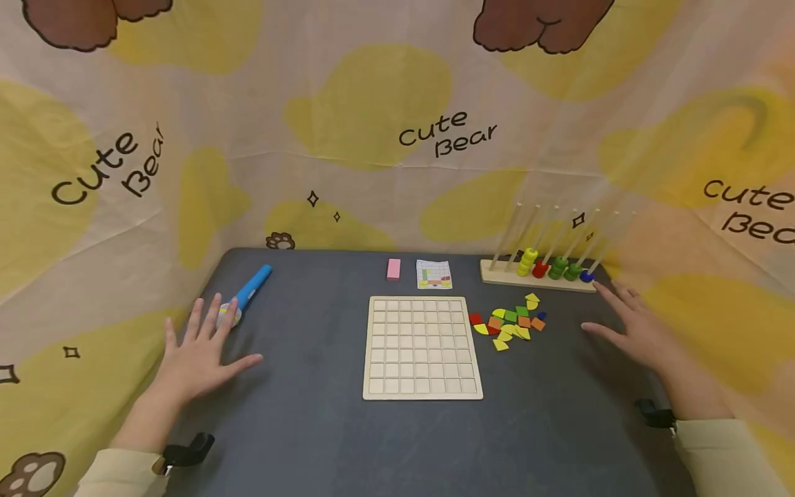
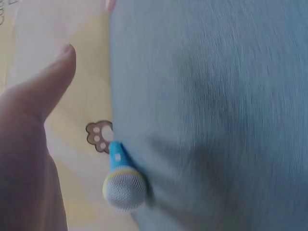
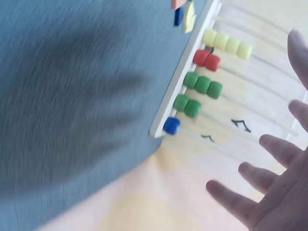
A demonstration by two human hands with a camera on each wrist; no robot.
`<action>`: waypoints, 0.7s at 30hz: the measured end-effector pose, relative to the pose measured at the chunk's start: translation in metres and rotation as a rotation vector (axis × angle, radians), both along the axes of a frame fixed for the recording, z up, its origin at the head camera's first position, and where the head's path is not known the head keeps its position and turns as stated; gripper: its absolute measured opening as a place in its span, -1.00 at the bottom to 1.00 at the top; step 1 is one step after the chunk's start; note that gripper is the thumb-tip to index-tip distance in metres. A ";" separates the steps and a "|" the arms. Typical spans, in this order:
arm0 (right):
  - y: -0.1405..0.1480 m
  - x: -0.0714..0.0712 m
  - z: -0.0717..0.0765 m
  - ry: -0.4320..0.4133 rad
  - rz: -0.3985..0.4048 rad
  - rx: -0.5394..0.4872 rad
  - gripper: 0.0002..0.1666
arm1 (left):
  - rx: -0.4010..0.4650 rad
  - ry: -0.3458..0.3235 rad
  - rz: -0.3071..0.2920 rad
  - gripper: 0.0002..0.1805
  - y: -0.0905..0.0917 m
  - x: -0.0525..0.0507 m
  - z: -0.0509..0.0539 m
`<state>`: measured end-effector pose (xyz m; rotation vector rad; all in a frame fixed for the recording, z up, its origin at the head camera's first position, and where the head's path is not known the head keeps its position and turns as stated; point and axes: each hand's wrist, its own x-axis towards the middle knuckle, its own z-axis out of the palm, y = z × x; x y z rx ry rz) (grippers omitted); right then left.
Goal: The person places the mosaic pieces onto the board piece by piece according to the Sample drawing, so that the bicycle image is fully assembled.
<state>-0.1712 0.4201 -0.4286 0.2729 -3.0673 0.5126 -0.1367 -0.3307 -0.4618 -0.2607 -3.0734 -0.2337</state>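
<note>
My left hand [image 1: 197, 360] hovers with spread fingers over the table's left side, nearest a blue toy microphone [image 1: 253, 285]. In the left wrist view the microphone's silvery head [image 2: 125, 190] lies apart from my thumb [image 2: 45, 86]. On the right, my right hand [image 1: 640, 331] is also spread and holds nothing, close to a wooden peg rack [image 1: 537, 279]. Yellow, red, green and blue beads [image 3: 203, 85] sit on its rods. Between the hands lies a wooden grid board [image 1: 422, 348] with bare square cells. Beside it are scattered coloured tiles [image 1: 509, 316], some square, some rounded.
Behind the board lie a pink block [image 1: 394, 269] and a small printed pattern card [image 1: 434, 274]. A patterned curtain [image 1: 348, 124] rises along the back and both sides of the dark table [image 1: 298, 428]. Tall thin rods stand up from the rack.
</note>
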 end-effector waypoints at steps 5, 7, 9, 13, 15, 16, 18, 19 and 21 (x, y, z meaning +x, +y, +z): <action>-0.012 -0.008 -0.007 0.077 0.025 -0.114 0.08 | 0.098 -0.008 -0.019 0.25 0.017 0.000 -0.013; -0.016 -0.010 -0.009 0.092 0.027 -0.134 0.07 | 0.122 -0.017 -0.022 0.25 0.023 -0.001 -0.018; -0.020 -0.012 -0.010 0.090 0.014 -0.143 0.08 | 0.141 -0.016 -0.027 0.25 0.029 -0.002 -0.022; -0.028 -0.015 -0.013 0.074 -0.015 -0.178 0.10 | 0.178 -0.002 -0.039 0.26 0.039 -0.005 -0.025; -0.033 -0.015 -0.017 0.066 -0.031 -0.199 0.09 | 0.192 -0.008 -0.048 0.25 0.045 -0.009 -0.028; -0.035 -0.015 -0.018 0.064 -0.037 -0.210 0.09 | 0.198 -0.012 -0.052 0.25 0.049 -0.010 -0.030; -0.039 -0.017 -0.022 0.063 -0.044 -0.226 0.07 | 0.206 -0.032 -0.060 0.25 0.057 -0.014 -0.033; -0.041 -0.017 -0.022 0.062 -0.046 -0.231 0.05 | 0.206 -0.036 -0.067 0.25 0.060 -0.016 -0.035; -0.045 -0.019 -0.025 0.064 -0.048 -0.237 0.03 | 0.206 -0.040 -0.084 0.24 0.069 -0.021 -0.040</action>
